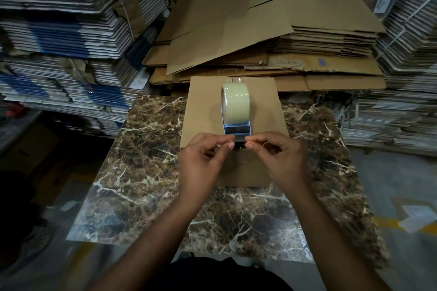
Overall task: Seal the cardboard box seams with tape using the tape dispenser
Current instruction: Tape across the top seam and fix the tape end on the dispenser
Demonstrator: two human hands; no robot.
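Your cardboard box (236, 106) sits flat on the marble-patterned bench (146, 149), at the bench's far edge and roughly centred across it. The tape dispenser (237, 129) stands on top of the box, roll of pale tape (234, 104) upright on it, blue base toward you.

Your left hand (203, 160) and right hand (281, 160) are both just on the near side of the dispenser, over the box's near edge. On each hand the thumb and forefinger are pressed together, and the two pinches nearly meet right in front of the dispenser's blue base. The left fingers (228, 144) and right fingers (249, 145) appear to be pinching a short clear strip of tape between them, but the strip is too transparent to confirm; can't tell for sure what's in the pinch. The remaining fingers are curled loosely underneath.

Beyond the box, past the bench's far edge: a pile of flattened brown cardboard sheets (260, 30). Left and right of the bench: tall stacks of flattened cartons (59, 30), white and blue edges showing.
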